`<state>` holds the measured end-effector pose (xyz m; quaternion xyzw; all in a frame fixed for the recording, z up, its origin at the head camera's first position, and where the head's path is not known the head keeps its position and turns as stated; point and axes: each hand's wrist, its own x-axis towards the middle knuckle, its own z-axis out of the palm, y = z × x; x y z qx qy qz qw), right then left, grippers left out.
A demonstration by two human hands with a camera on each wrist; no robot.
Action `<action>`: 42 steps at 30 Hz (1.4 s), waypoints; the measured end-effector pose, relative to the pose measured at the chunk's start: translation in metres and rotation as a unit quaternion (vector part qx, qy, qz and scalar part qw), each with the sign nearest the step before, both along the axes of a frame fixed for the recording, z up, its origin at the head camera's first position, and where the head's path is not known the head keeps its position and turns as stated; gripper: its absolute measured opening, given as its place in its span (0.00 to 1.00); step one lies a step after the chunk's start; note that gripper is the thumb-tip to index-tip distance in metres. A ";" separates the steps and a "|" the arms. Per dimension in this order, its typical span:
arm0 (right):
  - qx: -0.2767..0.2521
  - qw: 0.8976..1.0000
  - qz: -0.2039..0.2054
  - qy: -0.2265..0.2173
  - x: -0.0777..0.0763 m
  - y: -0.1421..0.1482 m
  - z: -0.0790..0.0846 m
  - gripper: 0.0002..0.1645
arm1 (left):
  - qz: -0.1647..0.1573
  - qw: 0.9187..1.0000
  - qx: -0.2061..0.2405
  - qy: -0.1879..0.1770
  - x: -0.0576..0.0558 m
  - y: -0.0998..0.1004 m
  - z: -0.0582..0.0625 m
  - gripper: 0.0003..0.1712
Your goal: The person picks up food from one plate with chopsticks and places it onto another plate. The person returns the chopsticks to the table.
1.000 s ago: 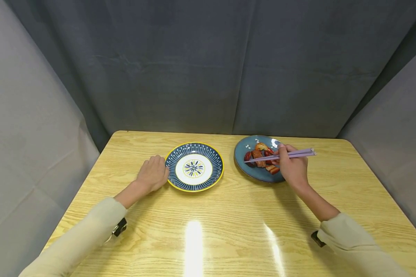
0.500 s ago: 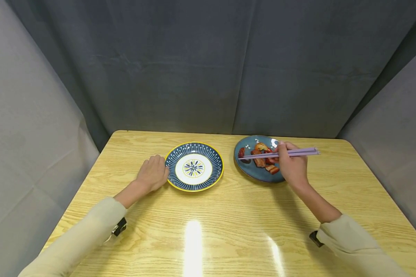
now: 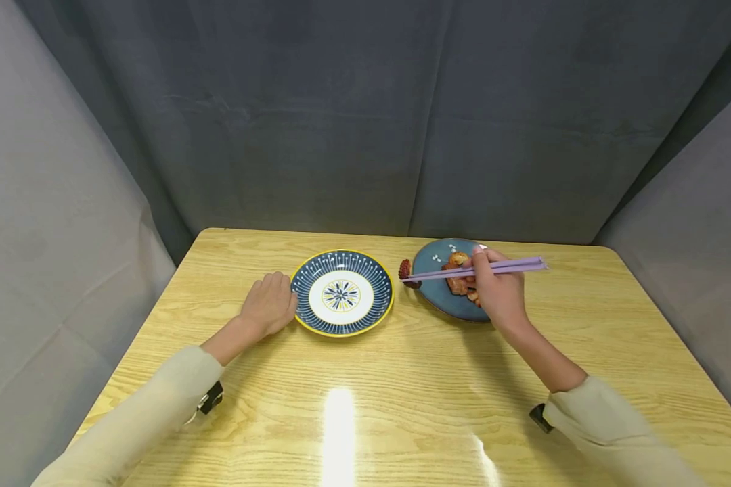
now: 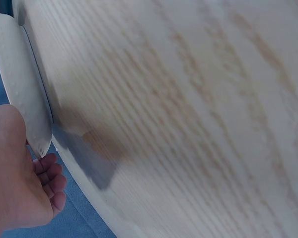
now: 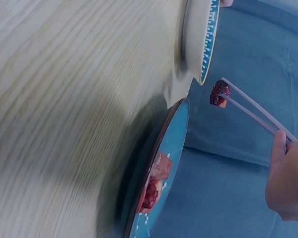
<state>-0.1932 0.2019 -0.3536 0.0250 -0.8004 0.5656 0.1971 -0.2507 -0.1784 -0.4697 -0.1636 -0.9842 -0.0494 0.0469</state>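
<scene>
My right hand [image 3: 501, 291] holds a pair of pale purple chopsticks [image 3: 512, 266]. Their tips pinch a dark red, bumpy piece of food [image 3: 405, 269], raised in the air, as the right wrist view shows. In the head view this piece overlaps the left rim of the blue plate [image 3: 451, 306]. My left hand [image 3: 269, 304] grips the left rim of a round plate [image 3: 341, 323] with a blue, white and yellow pattern. Seen from the left wrist, the thumb lies at the rim of the plate [image 4: 22, 79], with the other fingers curled below.
Several pieces of food [image 3: 458, 284], some like glazed meat, lie on the blue plate, partly behind the right hand. Both plates stand on a light wooden table [image 3: 402, 379]. A dark grey curtain [image 3: 317, 122] hangs behind, and pale cloth [image 3: 49, 203] closes off the sides.
The chopsticks have carried the dark red piece leftward, from among the other food to the blue plate's left rim. My right hand moved left with them; the left hand stayed put.
</scene>
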 end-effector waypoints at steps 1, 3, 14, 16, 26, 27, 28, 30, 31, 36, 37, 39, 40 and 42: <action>-0.002 1.000 0.005 0.002 0.000 -0.001 0.000 0.23 | 0.001 1.000 0.000 0.000 0.000 0.000 0.000 0.14; 0.000 1.000 0.019 0.002 -0.001 -0.003 0.000 0.24 | 0.001 1.000 0.000 0.000 -0.001 0.001 -0.001 0.14; -0.040 0.998 0.040 -0.002 -0.028 -0.002 -0.034 0.26 | -0.002 1.000 -0.010 0.000 0.000 0.003 0.002 0.14; -0.033 0.999 0.035 -0.004 -0.029 -0.004 -0.039 0.26 | -0.003 1.000 -0.009 0.001 0.000 0.003 0.002 0.14; -0.055 0.998 0.037 -0.015 -0.033 -0.014 -0.048 0.26 | 0.000 1.000 -0.005 -0.004 -0.001 0.004 0.000 0.14; -0.056 0.998 0.036 -0.021 -0.033 -0.015 -0.048 0.25 | 0.000 1.000 -0.004 -0.004 -0.001 0.004 0.000 0.14; -0.055 0.998 0.036 -0.026 -0.033 -0.017 -0.048 0.25 | 0.000 1.000 -0.004 -0.004 -0.001 0.004 0.000 0.14; -0.058 0.997 0.039 -0.032 -0.033 -0.019 -0.048 0.24 | 0.000 1.000 -0.004 -0.004 -0.001 0.004 0.000 0.14; -0.058 0.997 0.042 -0.034 -0.034 -0.020 -0.048 0.24 | 0.000 1.000 -0.005 -0.004 -0.001 0.004 0.000 0.14; -0.056 0.997 0.053 -0.029 -0.034 -0.025 -0.049 0.24 | 0.000 1.000 -0.007 -0.006 -0.001 0.004 0.001 0.14; -0.055 0.997 0.053 -0.028 -0.034 -0.025 -0.050 0.25 | 0.000 1.000 -0.007 -0.006 -0.001 0.004 0.001 0.14; -0.045 0.997 0.053 -0.026 -0.034 -0.027 -0.052 0.26 | 0.000 1.000 -0.006 -0.005 -0.001 0.004 0.001 0.14; -0.041 0.997 0.053 -0.024 -0.034 -0.027 -0.053 0.26 | 0.000 1.000 -0.006 -0.004 -0.001 0.004 0.001 0.14; -0.039 0.997 0.057 -0.020 -0.035 -0.029 -0.055 0.27 | -0.001 1.000 -0.005 -0.002 -0.001 0.004 0.001 0.14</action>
